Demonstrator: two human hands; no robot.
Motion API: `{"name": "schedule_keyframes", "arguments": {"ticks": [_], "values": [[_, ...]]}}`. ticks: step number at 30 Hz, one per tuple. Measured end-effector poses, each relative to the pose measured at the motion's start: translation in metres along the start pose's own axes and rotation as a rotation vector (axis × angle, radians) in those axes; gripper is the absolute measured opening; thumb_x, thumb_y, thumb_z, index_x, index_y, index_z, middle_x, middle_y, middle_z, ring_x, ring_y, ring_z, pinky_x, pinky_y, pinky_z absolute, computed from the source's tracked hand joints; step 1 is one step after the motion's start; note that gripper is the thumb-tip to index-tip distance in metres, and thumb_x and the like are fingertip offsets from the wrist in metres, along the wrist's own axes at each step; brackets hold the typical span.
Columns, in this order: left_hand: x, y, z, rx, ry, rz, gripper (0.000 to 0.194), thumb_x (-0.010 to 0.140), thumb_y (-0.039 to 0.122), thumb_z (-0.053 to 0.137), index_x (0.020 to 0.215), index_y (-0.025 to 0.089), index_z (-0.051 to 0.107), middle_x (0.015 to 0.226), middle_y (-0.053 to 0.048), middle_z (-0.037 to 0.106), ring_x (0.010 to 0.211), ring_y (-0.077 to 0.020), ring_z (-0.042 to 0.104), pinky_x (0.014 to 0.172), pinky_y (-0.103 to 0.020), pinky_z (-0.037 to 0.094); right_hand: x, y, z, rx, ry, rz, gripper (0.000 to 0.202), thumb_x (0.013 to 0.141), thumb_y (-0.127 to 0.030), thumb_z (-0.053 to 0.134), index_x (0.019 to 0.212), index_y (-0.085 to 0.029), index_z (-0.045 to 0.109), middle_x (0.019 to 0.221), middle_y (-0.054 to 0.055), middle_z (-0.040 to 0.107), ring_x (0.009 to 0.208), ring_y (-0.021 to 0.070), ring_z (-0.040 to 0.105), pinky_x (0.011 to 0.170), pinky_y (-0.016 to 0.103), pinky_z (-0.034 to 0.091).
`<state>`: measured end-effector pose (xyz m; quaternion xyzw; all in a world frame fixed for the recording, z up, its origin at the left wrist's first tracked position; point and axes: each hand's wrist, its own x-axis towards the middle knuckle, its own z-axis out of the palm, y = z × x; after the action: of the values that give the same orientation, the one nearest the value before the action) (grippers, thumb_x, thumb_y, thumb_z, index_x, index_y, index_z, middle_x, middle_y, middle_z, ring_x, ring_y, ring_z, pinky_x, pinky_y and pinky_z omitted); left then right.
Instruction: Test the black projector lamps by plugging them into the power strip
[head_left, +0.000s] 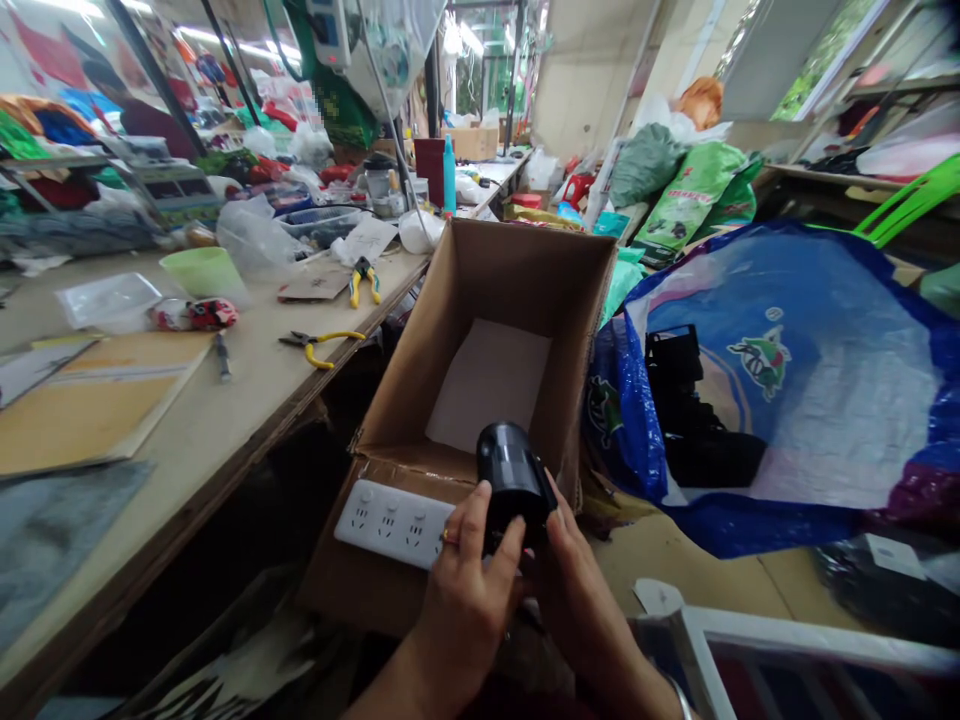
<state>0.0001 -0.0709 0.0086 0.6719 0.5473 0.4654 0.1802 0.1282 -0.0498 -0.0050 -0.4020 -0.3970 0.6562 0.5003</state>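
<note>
A black, glossy cylindrical part (510, 465) is held between my two hands over the near edge of an open cardboard box (517, 265). My left hand (469, 580) grips its left and lower side with bent fingers, a ring on one of them. My right hand (577, 580) is closed round its right side, partly hidden behind it. Inside the box a pale sheet (491, 385) lies on the bottom. Beside my left hand, a white power strip (386, 520) rests on cardboard below the box.
On the left, a workbench (262, 365) carries yellow-handled pliers (319, 347), more pliers (364, 283) and a green cup (202, 275). A blue sack (825, 330) holding black parts (697, 420) stands right. A white frame (810, 640) is lower right. A person (150, 125) is far left.
</note>
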Motion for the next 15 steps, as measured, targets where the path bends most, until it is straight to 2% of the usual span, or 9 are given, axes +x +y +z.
{"name": "schedule_keyframes", "arguments": {"ticks": [3,6,8,10,13,15], "values": [[0.016,-0.004,-0.007,-0.176,0.134,-0.171,0.017,0.071,0.023,0.071,0.089,0.024,0.071,0.130,-0.013,0.056,0.119,-0.0357,0.049,0.102,-0.050,0.034,-0.003,0.003,0.000,-0.002,0.033,-0.005,0.058,0.084,-0.049,0.055,0.136,-0.032,0.037,0.141,0.005,0.043,0.131,0.0259,0.036,0.102,0.046,0.037],[0.024,-0.011,-0.018,-0.473,0.178,-0.414,0.021,0.065,0.026,0.075,0.083,0.021,0.066,0.119,-0.012,0.062,0.110,-0.0329,0.055,0.093,-0.043,0.043,0.004,0.008,-0.003,0.004,0.127,-0.062,0.062,0.083,-0.048,0.057,0.138,-0.030,0.033,0.135,0.009,0.048,0.124,0.0259,0.044,0.102,0.047,0.035],[0.023,-0.017,-0.024,-0.703,0.163,-0.577,0.030,0.062,0.030,0.077,0.086,0.019,0.064,0.105,-0.009,0.067,0.099,-0.0288,0.061,0.084,-0.037,0.048,0.013,0.008,-0.007,0.037,0.179,-0.076,0.071,0.078,-0.048,0.064,0.138,-0.029,0.031,0.133,0.010,0.050,0.123,0.0259,0.046,0.103,0.046,0.035],[0.019,-0.022,-0.027,-0.892,0.121,-0.667,0.035,0.061,0.030,0.078,0.091,0.019,0.063,0.098,-0.006,0.067,0.095,-0.0252,0.061,0.081,-0.033,0.049,0.022,0.005,-0.010,0.102,0.116,-0.066,0.079,0.069,-0.048,0.072,0.135,-0.027,0.035,0.131,0.010,0.052,0.122,0.0268,0.046,0.102,0.044,0.035],[0.012,-0.027,-0.028,-1.024,0.029,-0.695,0.037,0.064,0.027,0.078,0.097,0.020,0.062,0.103,-0.005,0.067,0.099,-0.0233,0.060,0.083,-0.031,0.047,0.030,-0.002,-0.012,0.182,-0.041,-0.055,0.078,0.063,-0.045,0.078,0.130,-0.025,0.042,0.123,0.009,0.058,0.115,0.0280,0.051,0.098,0.043,0.039],[0.010,-0.028,-0.029,-1.026,-0.013,-0.701,0.041,0.067,0.030,0.077,0.104,0.021,0.062,0.107,-0.005,0.067,0.102,-0.0237,0.059,0.087,-0.032,0.046,0.030,-0.006,-0.011,0.168,-0.028,-0.077,0.076,0.061,-0.040,0.080,0.126,-0.024,0.045,0.115,0.008,0.063,0.106,0.0273,0.057,0.093,0.042,0.042]]}}
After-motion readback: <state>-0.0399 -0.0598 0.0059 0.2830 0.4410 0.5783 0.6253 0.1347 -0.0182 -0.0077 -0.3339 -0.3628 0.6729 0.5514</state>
